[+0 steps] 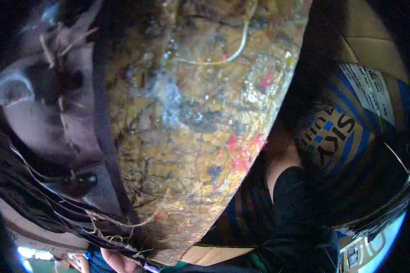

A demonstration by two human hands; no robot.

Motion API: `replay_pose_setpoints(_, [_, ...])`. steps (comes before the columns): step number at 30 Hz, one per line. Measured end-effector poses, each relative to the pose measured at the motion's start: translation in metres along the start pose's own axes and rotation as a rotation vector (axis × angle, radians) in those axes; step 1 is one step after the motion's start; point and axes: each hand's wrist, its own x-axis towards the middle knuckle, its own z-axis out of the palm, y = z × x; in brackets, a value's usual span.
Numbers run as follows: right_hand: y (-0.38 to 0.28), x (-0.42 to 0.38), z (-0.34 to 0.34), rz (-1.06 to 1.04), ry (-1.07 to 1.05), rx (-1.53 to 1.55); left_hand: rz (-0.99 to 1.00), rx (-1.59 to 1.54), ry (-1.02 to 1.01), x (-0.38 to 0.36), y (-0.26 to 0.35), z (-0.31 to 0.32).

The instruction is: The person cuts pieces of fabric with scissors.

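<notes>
A large curved piece (187,150) with a glossy, yellow-brown, glue-like surface fills the middle of the head view, very close to the camera. It carries dark stains, red spots and loose threads. Along its left side runs dark, shiny material (73,123) with frayed strands. Fingers of my left hand (117,261) are bent at the piece's lower left edge. My right hand (282,154) comes in from the lower right in a black sleeve; only the wrist area shows beside the piece's right edge, and its fingers are hidden in shadow behind it.
To the right stands a cardboard box (362,136) with blue stripes, large printed letters and a white label (369,93). Another person's arm (79,263) shows small at the bottom left. A pale cardboard edge (218,255) lies below the piece.
</notes>
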Motion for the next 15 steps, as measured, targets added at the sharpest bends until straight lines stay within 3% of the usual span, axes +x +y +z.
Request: replay_pose_setpoints(15, [-0.063,-0.059,0.11,0.02,-0.32,0.535,-0.018,-0.109,0.051,0.003,-0.008,0.019])
